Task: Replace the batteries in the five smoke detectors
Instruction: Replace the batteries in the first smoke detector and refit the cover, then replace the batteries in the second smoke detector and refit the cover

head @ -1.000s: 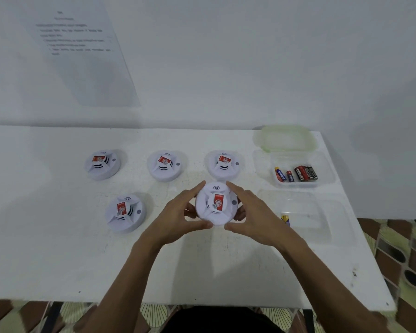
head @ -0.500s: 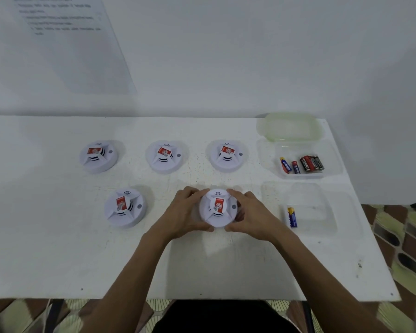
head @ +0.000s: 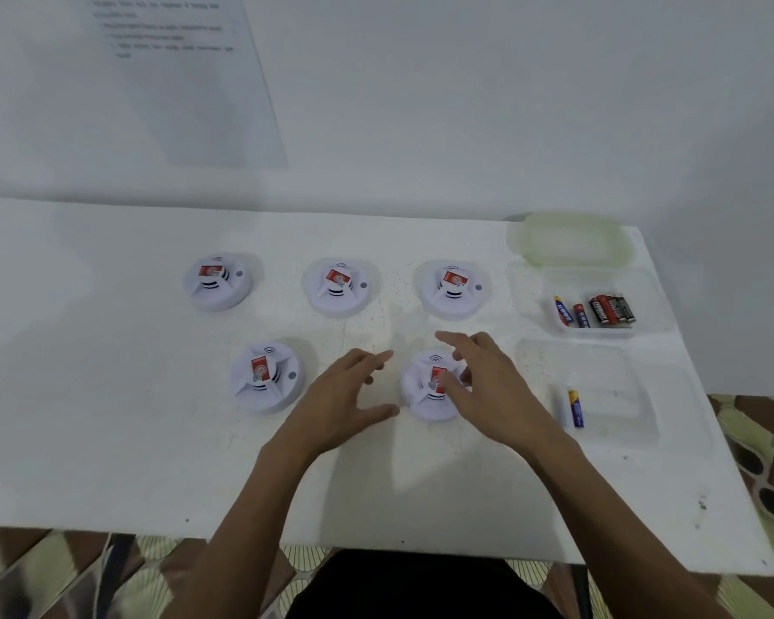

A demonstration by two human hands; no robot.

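The smoke detector in question (head: 423,397) sits face up on the white table (head: 108,395), at the right end of the front row, directly between the two hands. The left hand (head: 345,395) lies just beside it on its left, with the fingers spread and the thumb close to the rim. It holds nothing. The right hand (head: 492,386) hangs over the right part of the detector, also with straight, spread fingers, and its thumb lies across the red label. I cannot tell if the thumb really touches it. So neither hand grips the detector, and of the two the right one is nearer.

The other front detector (head: 265,377) stands well apart to the left. Three more stand in a row behind, the left one (head: 217,281), the middle one (head: 338,285) and the right one (head: 452,288). All of them are face up and closed, so from outside I cannot say which have new batteries inside.

The batteries are all on the right side. A small group (head: 599,310) lies in a clear tray (head: 532,288), and a single blue-yellow battery (head: 575,408) lies in a second clear tray (head: 622,395), with its long axis pointing away from the person. I think the right hand can reach it more easily — nothing stands between them. A pale green lid (head: 568,239) rests at the far corner, and a printed sheet (head: 175,82) hangs on the wall.
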